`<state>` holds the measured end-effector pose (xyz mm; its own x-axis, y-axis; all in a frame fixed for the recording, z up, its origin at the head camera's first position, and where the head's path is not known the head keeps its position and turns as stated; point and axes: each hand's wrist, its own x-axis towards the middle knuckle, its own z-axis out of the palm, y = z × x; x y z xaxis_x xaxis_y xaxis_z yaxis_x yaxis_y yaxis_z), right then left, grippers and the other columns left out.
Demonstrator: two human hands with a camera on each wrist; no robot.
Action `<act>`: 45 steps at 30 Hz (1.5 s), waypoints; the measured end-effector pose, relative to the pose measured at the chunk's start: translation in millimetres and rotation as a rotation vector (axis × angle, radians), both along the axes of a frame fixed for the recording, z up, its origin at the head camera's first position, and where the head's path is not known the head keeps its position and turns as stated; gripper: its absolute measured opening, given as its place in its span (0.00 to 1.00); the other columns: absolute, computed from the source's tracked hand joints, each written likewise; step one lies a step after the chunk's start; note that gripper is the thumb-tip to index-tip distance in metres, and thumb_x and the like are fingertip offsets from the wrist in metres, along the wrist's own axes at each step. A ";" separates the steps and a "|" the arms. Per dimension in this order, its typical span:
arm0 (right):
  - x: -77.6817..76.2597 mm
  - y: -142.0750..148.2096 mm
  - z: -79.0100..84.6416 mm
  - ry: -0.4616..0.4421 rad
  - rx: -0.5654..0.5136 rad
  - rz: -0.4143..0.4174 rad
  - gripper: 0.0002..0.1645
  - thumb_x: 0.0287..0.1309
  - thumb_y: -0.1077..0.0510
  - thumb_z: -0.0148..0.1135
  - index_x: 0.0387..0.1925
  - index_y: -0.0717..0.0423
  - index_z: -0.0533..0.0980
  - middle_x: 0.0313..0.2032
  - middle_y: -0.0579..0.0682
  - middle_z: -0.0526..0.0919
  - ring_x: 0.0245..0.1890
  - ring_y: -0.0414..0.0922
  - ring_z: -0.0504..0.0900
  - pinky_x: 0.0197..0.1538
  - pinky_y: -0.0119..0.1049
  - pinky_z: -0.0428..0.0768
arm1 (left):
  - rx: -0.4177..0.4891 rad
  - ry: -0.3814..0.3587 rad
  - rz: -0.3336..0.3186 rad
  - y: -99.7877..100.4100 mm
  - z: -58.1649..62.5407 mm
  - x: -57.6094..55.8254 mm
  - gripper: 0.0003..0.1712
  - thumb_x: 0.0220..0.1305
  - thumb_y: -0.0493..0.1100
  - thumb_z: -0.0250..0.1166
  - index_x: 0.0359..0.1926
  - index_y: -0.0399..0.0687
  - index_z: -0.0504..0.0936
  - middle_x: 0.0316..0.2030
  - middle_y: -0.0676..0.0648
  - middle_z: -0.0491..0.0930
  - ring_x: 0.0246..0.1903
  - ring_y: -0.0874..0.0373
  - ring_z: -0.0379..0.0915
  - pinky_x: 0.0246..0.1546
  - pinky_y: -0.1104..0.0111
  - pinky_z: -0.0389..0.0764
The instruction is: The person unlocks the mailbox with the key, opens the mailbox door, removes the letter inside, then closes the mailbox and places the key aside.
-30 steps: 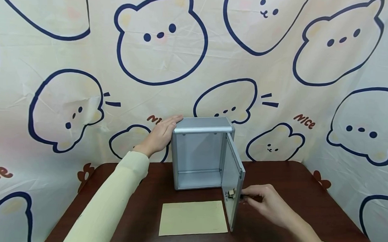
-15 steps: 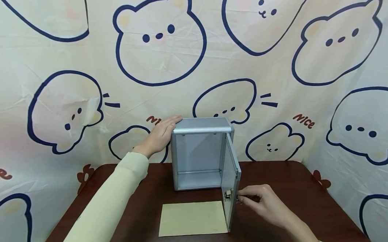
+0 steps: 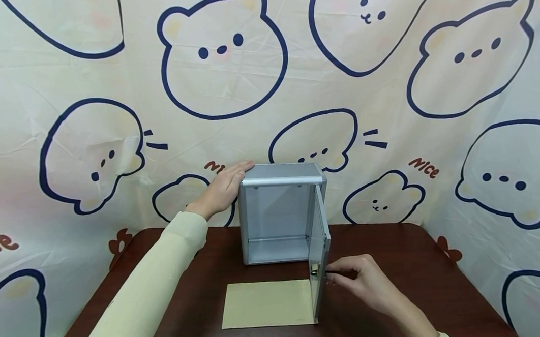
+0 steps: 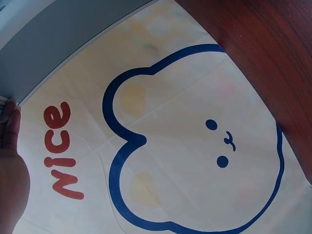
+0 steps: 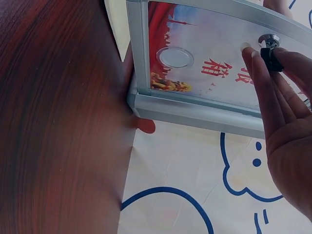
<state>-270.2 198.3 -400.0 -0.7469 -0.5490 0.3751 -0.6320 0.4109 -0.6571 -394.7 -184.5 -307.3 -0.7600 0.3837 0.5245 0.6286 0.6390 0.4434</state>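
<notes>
A grey metal box (image 3: 284, 173) stands upright on the table, its front swung wide on the right side and its inside bare. My left hand (image 3: 221, 189) rests with straight fingers on the box's upper left edge; the left wrist view shows only part of that hand (image 4: 9, 170) against the grey side. With thumb and fingers my right hand (image 3: 368, 281) pinches a black-headed key (image 5: 271, 58) in the round lock (image 5: 269, 39) of the door (image 3: 320, 227). Red characters and a printed picture cover the door's outer face. The lock's brass-coloured back (image 3: 315, 269) shows on the inner side.
A pale yellow sheet (image 3: 267, 306) lies flat in front of the box, its right edge close to the door's lower corner. The dark wooden table (image 3: 394, 246) reaches back to a cartoon-printed cloth (image 3: 219, 84) hanging behind and at both sides.
The door has swung somewhat to the left, toward the box, with my right hand moving along on the key. My left hand has stayed where it was.
</notes>
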 end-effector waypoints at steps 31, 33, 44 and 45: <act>-2.8 -24.8 -2.0 -0.046 -0.068 0.074 0.13 0.63 0.68 0.68 0.46 0.56 0.89 0.39 0.47 0.91 0.35 0.45 0.90 0.36 0.37 0.88 | -0.002 -0.003 0.000 -1.4 -1.1 0.1 0.31 0.83 0.49 0.33 0.77 0.45 0.65 0.77 0.47 0.62 0.77 0.54 0.53 0.77 0.54 0.55; -2.6 -26.8 -1.9 -0.057 -0.080 0.080 0.13 0.62 0.69 0.67 0.46 0.57 0.88 0.39 0.46 0.91 0.35 0.47 0.90 0.36 0.38 0.88 | -0.001 -0.001 0.000 -1.2 -0.9 0.1 0.31 0.83 0.49 0.33 0.77 0.45 0.65 0.77 0.47 0.62 0.77 0.53 0.53 0.77 0.54 0.56; -2.0 -37.3 -0.9 -0.083 -0.127 0.114 0.13 0.62 0.72 0.65 0.47 0.65 0.87 0.42 0.54 0.90 0.35 0.48 0.91 0.37 0.39 0.89 | -0.004 -0.008 0.002 -1.2 -0.8 0.3 0.31 0.83 0.50 0.33 0.77 0.45 0.64 0.77 0.47 0.61 0.77 0.53 0.52 0.77 0.53 0.55; -1.8 -38.1 -0.9 -0.084 -0.128 0.114 0.12 0.62 0.72 0.65 0.47 0.65 0.87 0.42 0.55 0.90 0.35 0.48 0.91 0.37 0.39 0.89 | -0.005 -0.011 0.004 -1.3 -1.0 0.4 0.31 0.83 0.50 0.33 0.77 0.45 0.64 0.77 0.47 0.61 0.77 0.53 0.52 0.77 0.53 0.55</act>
